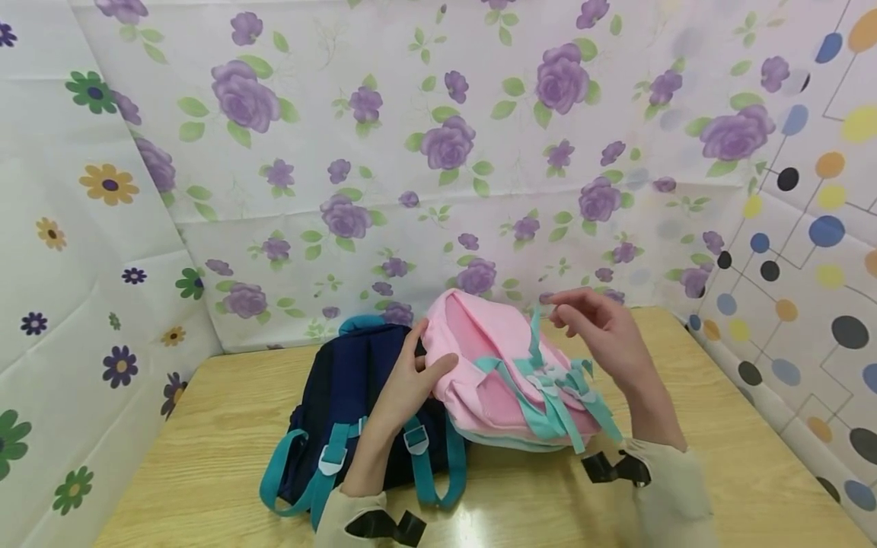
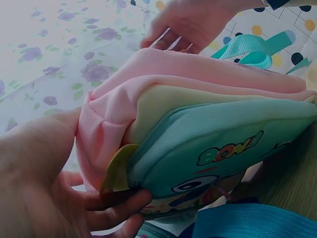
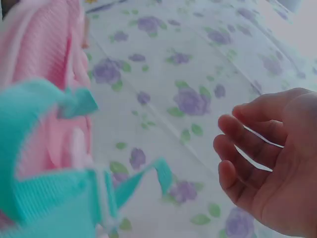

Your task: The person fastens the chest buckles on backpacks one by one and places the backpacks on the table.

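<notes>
A small pink backpack (image 1: 473, 342) is tilted, its back panel up and its teal straps (image 1: 548, 399) bunched at the right. My left hand (image 1: 411, 380) grips its left end, thumb on the pink side and fingers under the teal front, as the left wrist view shows. That front (image 2: 223, 148) carries cartoon lettering and an eye. My right hand (image 1: 599, 331) hovers beside the straps, fingers loosely bent around nothing. In the right wrist view a gap separates this hand (image 3: 277, 158) from the loose teal strap end (image 3: 163, 176).
A dark navy backpack (image 1: 349, 380) with teal straps lies on the wooden table (image 1: 226, 426), partly under the pink one. Flower-printed sheeting (image 1: 411, 175) hangs behind the table, and a dotted sheet (image 1: 808, 266) stands along the right side.
</notes>
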Tool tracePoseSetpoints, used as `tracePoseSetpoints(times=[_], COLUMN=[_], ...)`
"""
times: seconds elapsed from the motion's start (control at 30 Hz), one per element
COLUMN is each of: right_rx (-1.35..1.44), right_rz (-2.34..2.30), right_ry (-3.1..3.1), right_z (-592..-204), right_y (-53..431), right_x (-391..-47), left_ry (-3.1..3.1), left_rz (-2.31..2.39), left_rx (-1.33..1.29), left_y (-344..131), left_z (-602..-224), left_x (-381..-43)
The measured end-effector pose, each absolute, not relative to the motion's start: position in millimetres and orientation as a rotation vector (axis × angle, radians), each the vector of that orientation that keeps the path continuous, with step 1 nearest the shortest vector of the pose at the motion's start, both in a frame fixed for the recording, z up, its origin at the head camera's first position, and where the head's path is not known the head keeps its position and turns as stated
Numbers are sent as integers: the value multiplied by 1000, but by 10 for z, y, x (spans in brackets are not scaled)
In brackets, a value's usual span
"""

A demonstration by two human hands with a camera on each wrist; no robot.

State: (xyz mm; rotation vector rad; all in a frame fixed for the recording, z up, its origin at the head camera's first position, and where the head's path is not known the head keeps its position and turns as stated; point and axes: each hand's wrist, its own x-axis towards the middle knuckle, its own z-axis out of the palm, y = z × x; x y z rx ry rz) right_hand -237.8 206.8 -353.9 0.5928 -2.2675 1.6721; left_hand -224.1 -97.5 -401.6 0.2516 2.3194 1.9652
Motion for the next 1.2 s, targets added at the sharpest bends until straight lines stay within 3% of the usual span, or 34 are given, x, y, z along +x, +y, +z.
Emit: tracePoseSetpoints(times=[0.83, 1.2], right_rx=[636, 599], right_rz=[1333, 1350], right_ry=[-2695, -2713], right_z=[-3721, -3710], right_y=[2549, 2554], right_x=[-2494, -2491], left_ry=[2318, 2703], left_rz=[1759, 1427], left_rx=[346, 226], left_y=[-725, -529], left_z=[-4392, -4519], left_x=[-2353, -2311])
